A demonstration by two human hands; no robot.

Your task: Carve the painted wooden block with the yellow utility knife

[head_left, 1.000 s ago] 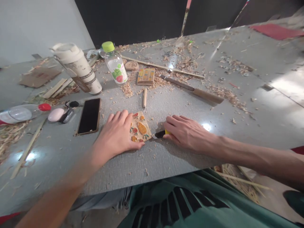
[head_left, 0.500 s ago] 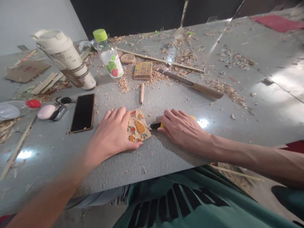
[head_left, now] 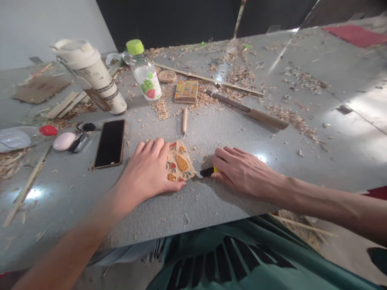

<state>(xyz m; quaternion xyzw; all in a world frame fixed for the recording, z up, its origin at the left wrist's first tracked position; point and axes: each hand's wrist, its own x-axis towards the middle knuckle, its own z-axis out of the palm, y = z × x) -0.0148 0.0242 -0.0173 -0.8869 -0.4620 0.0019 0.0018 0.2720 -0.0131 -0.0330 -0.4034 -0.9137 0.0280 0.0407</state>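
Observation:
A carved wooden tile [head_left: 182, 162] with orange and red shapes lies flat on the grey table. My left hand [head_left: 149, 167] grips its left side, thumb along the near edge. My right hand [head_left: 238, 171] is wrapped round a utility knife [head_left: 207, 172] with a yellow and black body. Its blade points left, its tip close by the tile's lower right corner; whether they touch I cannot tell. Beyond the tile lies a wooden-handled pointed tool [head_left: 184, 121]. A second painted block [head_left: 186, 91] sits farther back among shavings.
Left of my left hand is a phone [head_left: 109, 143]. A cream tumbler [head_left: 93, 76] and a green-capped bottle [head_left: 146, 76] stand at the back left. A long blade with a wooden handle [head_left: 267, 119] lies back right. Wood shavings [head_left: 242, 74] are scattered about.
My right hand and the knife have moved slightly right and nearer to me, showing more of the blade. My left hand still holds the tile. The whole view has shifted a little.

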